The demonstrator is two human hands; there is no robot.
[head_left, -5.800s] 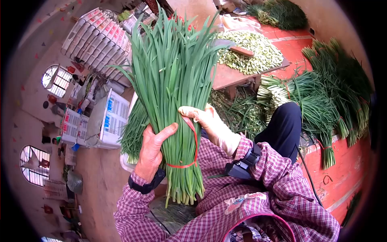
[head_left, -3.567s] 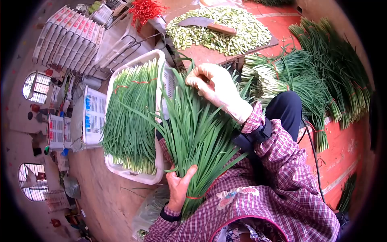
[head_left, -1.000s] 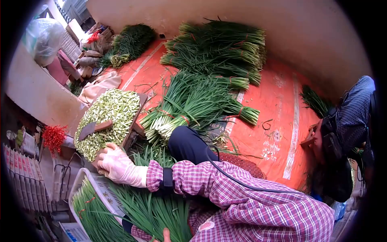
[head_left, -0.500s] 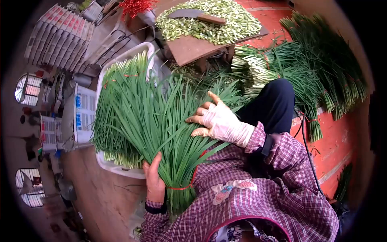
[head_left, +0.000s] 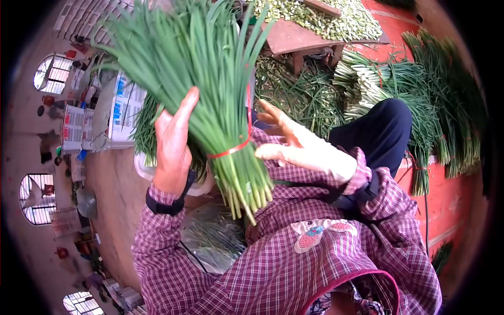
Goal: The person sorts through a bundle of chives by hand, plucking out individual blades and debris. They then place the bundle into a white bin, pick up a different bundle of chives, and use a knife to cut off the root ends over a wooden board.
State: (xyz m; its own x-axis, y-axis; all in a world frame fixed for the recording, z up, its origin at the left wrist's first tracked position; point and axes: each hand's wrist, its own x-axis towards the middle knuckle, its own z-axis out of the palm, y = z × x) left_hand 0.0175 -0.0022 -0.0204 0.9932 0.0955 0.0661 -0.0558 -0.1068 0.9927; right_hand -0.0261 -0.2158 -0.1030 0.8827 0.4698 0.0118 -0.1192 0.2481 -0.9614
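A large bunch of garlic chives (head_left: 210, 100) is raised in front of me, its leaves pointing up and left and its cut stems down. A red tie (head_left: 229, 148) circles the bunch near the stem end, with a loose length hanging along the right side. My bare left hand (head_left: 174, 142) grips the bunch from its left side, thumb up along the leaves. To the right of the stems is my right hand (head_left: 307, 147) in a pale glove, fingers stretched and apart, holding nothing. It looks close to the tie; whether it touches cannot be told.
More chives (head_left: 143, 134) lie in a white tub (head_left: 140, 166) behind my left hand. A low wooden stand (head_left: 281, 38) bears chopped stems (head_left: 352, 26) and a knife handle (head_left: 323, 7). Tied bundles (head_left: 404, 89) lie on the right. A plastic bag (head_left: 212, 236) is below.
My left hand has lifted the chive bunch up from my lap, showing its stem ends. My right hand has left the leaves and moved down and right. The view has shifted.
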